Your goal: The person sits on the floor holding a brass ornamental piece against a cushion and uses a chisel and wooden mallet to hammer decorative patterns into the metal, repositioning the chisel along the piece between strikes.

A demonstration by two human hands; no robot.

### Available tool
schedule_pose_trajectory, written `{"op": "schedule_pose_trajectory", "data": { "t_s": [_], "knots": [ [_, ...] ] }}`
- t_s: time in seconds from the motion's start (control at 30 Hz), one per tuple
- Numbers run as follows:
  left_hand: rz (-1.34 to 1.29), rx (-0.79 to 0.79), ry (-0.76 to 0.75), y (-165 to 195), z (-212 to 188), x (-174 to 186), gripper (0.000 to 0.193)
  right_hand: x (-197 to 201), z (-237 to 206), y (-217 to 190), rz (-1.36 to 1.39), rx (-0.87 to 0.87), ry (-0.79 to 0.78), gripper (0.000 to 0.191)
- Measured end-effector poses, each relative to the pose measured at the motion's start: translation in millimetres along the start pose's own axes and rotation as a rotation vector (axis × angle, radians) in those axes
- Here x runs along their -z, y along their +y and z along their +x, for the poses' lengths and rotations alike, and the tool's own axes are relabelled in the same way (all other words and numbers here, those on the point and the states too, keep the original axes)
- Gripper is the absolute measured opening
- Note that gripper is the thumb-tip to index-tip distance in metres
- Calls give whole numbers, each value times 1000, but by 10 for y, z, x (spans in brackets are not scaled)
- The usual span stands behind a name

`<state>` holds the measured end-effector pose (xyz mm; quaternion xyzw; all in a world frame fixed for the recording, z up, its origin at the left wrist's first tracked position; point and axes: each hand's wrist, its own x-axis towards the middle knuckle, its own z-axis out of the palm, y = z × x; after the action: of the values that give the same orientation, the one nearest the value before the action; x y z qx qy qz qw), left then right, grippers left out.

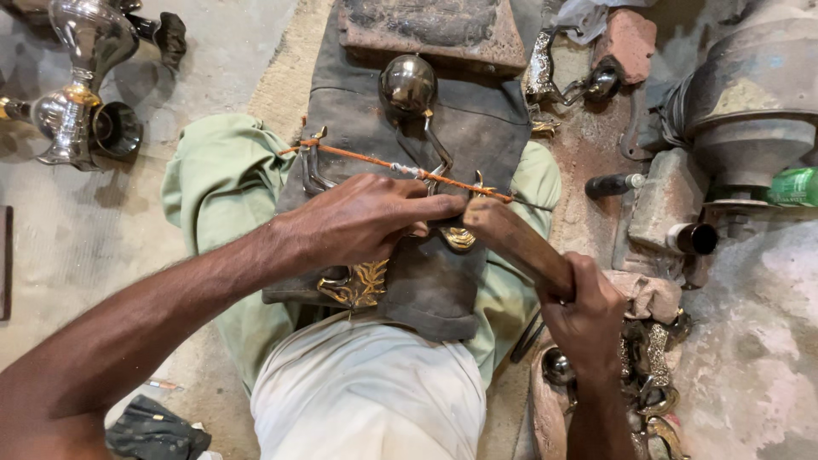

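Work area: dark leather pad (477, 128) over the lap, hemmed in right by a grey machine housing (750, 94) and bricks, with bare floor (221, 51) open to the left beyond silver lamp parts (72, 94). Metal ornament (417, 162), ball-topped with gilt fittings, lies on the pad under both hands. Left hand (366, 221) closed, pinching the ornament beside a thin orange rod (375, 159). Right hand (588, 315) clenched round a wooden handle (520, 243), its tip apparently touching the piece.
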<state>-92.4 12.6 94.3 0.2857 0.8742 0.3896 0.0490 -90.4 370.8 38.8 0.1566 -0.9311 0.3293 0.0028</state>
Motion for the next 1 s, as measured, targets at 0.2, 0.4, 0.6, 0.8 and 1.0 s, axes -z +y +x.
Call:
{"op": "schedule_pose_trajectory", "data": {
  "t_s": [0.2, 0.4, 0.6, 0.8, 1.0],
  "knots": [
    [10, 3, -20, 26, 7, 27, 52, -117, -38, -98, 54, 4, 76, 31],
    [30, 10, -31, 37, 13, 25, 53, -203, -58, -144, 508, 1, 197, 29],
    [-1, -3, -33, 50, 15, 50, 54, -124, -68, 48, 418, -63, 139, 16],
    [-29, -97, 37, 45, 48, 100, 55, -106, -38, -19, 216, 43, 152, 24],
    [-32, -46, -17, 64, 60, 110, 56, -109, -6, 79, 13, -77, -11, 17]
  ]
}}
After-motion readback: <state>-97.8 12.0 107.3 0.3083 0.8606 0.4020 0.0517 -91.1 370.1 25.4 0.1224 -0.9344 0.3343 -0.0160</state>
